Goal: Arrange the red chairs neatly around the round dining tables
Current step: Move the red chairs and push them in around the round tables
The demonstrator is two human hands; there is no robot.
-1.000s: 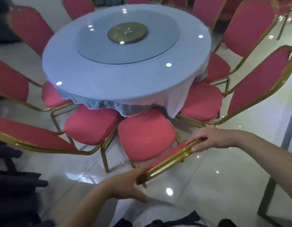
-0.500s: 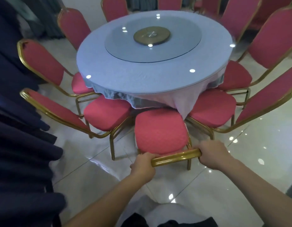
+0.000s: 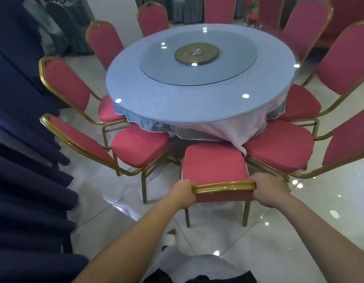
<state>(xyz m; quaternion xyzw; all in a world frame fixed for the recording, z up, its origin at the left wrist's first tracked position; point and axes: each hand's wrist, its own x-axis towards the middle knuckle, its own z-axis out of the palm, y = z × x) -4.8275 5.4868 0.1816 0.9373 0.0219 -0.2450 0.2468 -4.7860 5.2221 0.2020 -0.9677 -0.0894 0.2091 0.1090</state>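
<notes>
Two grips on one red chair (image 3: pixel 213 162): we're holding it by gold top rail (image 3: pixel 224 186), left grip (image 3: pixel 182 194) curling round left end, right grip (image 3: pixel 267 190) curling round right end, both closed tight on frame. Chair standing upright on floor (image 3: pixel 299 231), seat pointing at round table (image 3: pixel 177 107), front edge meeting hanging tablecloth (image 3: pixel 224 131). Left neighbour chair (image 3: pixel 139 149) and right neighbour chair (image 3: pixel 279 149) sitting just beside it.

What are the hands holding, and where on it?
Both the left hand and right hand grip the red chair by the gold top rail of its backrest.
</notes>
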